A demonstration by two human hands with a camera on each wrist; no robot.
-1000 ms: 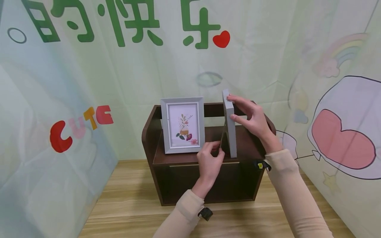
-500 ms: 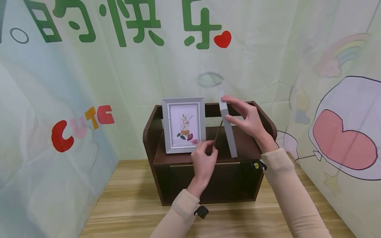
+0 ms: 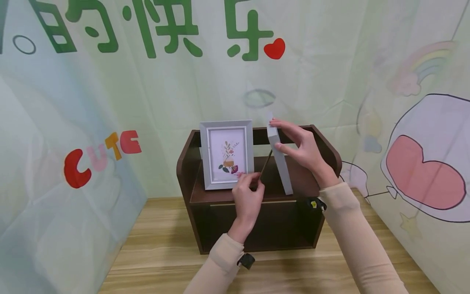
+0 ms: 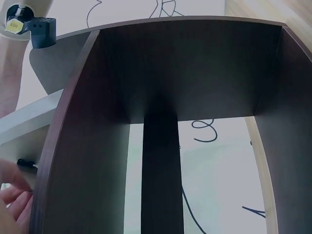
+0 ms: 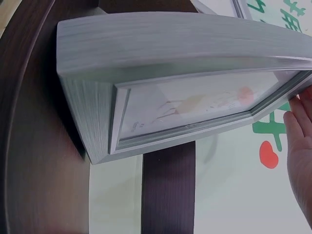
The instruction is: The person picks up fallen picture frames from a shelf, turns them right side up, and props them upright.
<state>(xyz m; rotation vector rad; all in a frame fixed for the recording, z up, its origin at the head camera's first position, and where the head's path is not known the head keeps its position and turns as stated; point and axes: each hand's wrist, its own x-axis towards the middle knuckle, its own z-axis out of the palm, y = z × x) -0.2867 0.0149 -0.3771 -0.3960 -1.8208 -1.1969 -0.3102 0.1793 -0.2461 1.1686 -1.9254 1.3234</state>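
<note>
A grey photo frame (image 3: 282, 167) stands nearly edge-on at the right of the upper shelf, its top leaning left. My right hand (image 3: 302, 145) grips its upper part, thumb on the near edge and fingers over the top and front. With thumb and fingertips, my left hand (image 3: 247, 198) pinches the lower end of the thin stand leg (image 3: 266, 165), swung out from the frame's back. The frame's glazed front (image 5: 195, 105) shows in the right wrist view; my left fingers (image 4: 17, 200) appear at the shelf's edge in the left wrist view.
A second grey photo frame (image 3: 227, 155) with a flower picture stands upright at the left of the shelf. The dark brown two-tier rack (image 3: 257, 228) has raised sides and a back rail, and stands on a wood-grain table (image 3: 154, 253). Printed cloth (image 3: 165, 94) hangs behind.
The top of the right photo frame has tilted left along with my right hand. My left hand has moved left, drawing the stand leg farther from the frame's back.
</note>
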